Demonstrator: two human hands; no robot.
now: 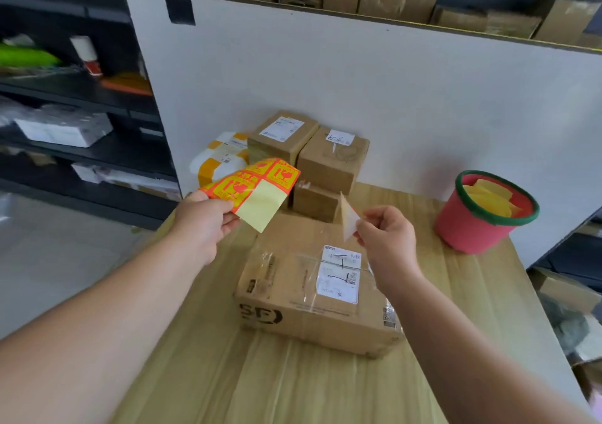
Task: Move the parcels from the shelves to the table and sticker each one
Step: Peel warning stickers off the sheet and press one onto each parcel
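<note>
- Low at centre frame, a cardboard parcel (293, 293) lies flat on the wooden table (202, 374), its long axis running left to right; "SF" is printed on its near side, and the white label on top is too small to read
- Left of centre, the left hand (202, 225) pinches a sticker sheet (257, 189) that slants toward the upper right and carries orange-yellow broken-glass marks
- Right of centre, the right hand (387, 238) pinches one sticker (348, 220), nearly upright and edge-on, above the parcel
- Further up, stacked parcels (329, 159) and a red bucket (465, 225)

Seen at the wooden table (488, 293): four brown cardboard boxes (312, 293), one white-and-yellow wrapped parcel (221, 159), one red plastic bucket with a green rim (469, 231), one orange-and-yellow sticker sheet (260, 189), one peeled sticker (348, 218).
</note>
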